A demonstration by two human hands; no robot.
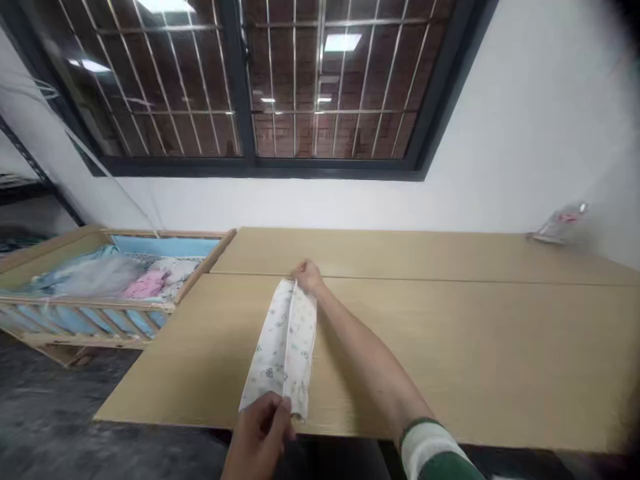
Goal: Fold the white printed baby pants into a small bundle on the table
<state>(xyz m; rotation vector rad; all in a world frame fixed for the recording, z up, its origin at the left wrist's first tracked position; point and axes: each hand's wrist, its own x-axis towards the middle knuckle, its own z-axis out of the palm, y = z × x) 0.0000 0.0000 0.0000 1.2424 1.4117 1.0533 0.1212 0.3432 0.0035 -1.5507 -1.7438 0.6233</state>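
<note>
Head view. A white printed cloth [280, 340], creased lengthwise, extends over the tan board [450, 340] at lower centre of the frame. The left hand [263, 430] pinches its near end; the right hand [309, 277] grasps its far end. A wooden cot [115, 305] stands at left.

To the left of the worktop [475, 347] stands a wooden crib [100, 303] with a pink cloth [147, 285] inside. Beyond the worktop, a dark-framed window [244, 100] is set in the white wall [535, 127]. At the worktop's far right lies a transparent bag [556, 225].
</note>
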